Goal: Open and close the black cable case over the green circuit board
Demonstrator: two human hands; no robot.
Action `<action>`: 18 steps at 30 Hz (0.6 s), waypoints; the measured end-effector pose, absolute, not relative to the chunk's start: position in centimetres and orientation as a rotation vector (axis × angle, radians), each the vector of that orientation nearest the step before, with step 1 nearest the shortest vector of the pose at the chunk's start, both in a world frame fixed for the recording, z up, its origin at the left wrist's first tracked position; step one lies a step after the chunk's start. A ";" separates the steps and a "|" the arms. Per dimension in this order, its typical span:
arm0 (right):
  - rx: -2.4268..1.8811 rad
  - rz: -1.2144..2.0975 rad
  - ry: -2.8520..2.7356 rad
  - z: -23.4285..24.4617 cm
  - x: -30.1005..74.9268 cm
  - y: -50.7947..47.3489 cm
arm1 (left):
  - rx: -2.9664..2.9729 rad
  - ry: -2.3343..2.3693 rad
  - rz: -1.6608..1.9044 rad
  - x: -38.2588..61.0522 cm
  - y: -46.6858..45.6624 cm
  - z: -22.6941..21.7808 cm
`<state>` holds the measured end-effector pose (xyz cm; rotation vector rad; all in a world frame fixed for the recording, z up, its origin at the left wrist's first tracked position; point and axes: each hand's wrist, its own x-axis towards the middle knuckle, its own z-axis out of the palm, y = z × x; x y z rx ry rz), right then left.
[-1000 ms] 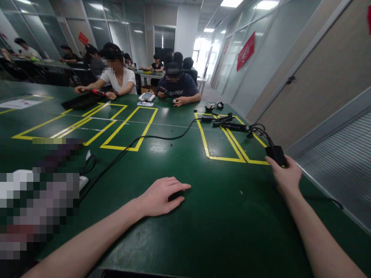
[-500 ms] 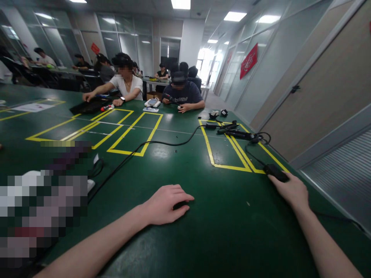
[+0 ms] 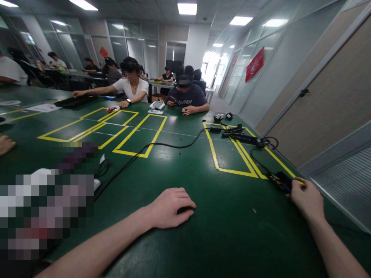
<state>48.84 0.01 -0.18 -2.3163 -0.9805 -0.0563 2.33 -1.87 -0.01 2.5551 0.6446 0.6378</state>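
My right hand (image 3: 308,199) grips the near end of a small black control box (image 3: 280,182) with cables at both ends. Small coloured marks show on the box's exposed face; I cannot read them. One cable runs from it to a bundle of long black tools (image 3: 246,138) lying across yellow tape lines. On the green table (image 3: 226,235), my left hand (image 3: 174,208) lies palm down with nothing in it, fingers stretched forward and thumb apart.
A black cable (image 3: 171,146) snakes across the table from a pixelated area at left to the tools. Yellow tape rectangles (image 3: 130,153) mark the surface. Two people sit opposite, near a white device (image 3: 157,105) and a black tray (image 3: 75,101). Another person's hand (image 3: 6,144) shows at far left.
My right hand has shifted its grip to the near end of the control box, which is now tilted so its marked face shows. My left hand stays put; the view has turned slightly left.
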 end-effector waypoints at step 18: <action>-2.290 0.057 -1.015 1.4 47.1 -0.6 | 2.557 0.623 0.640 2.3 -1.8 0.1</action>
